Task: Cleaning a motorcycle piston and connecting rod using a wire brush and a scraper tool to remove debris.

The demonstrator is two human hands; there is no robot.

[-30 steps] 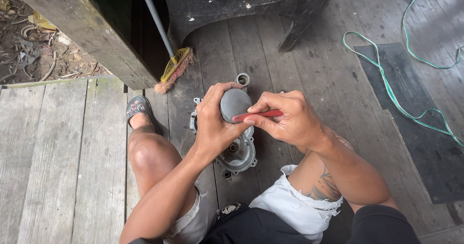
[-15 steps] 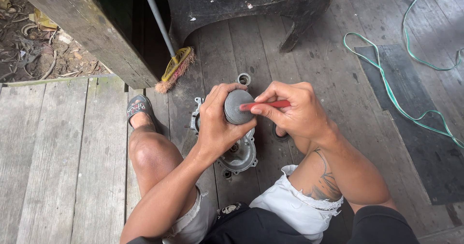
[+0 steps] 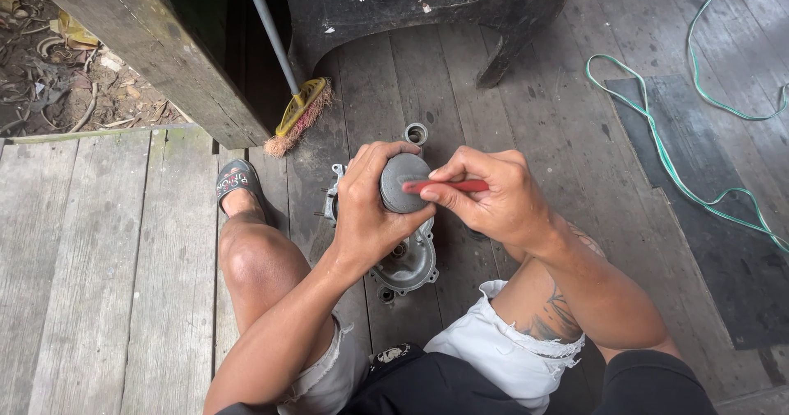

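The left hand (image 3: pixel 370 209) wraps its grip around a round grey metal piston (image 3: pixel 403 182) while the right hand (image 3: pixel 493 197) pinches a thin red tool (image 3: pixel 448 186) against its top.

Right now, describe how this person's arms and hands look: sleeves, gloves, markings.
Both arms are bare to above the elbow, no sleeves showing. The left hand and right hand wear no gloves, and no rings or watch are visible. A dark tattoo shows just behind the right forearm; whether it is on the arm or the leg is unclear.
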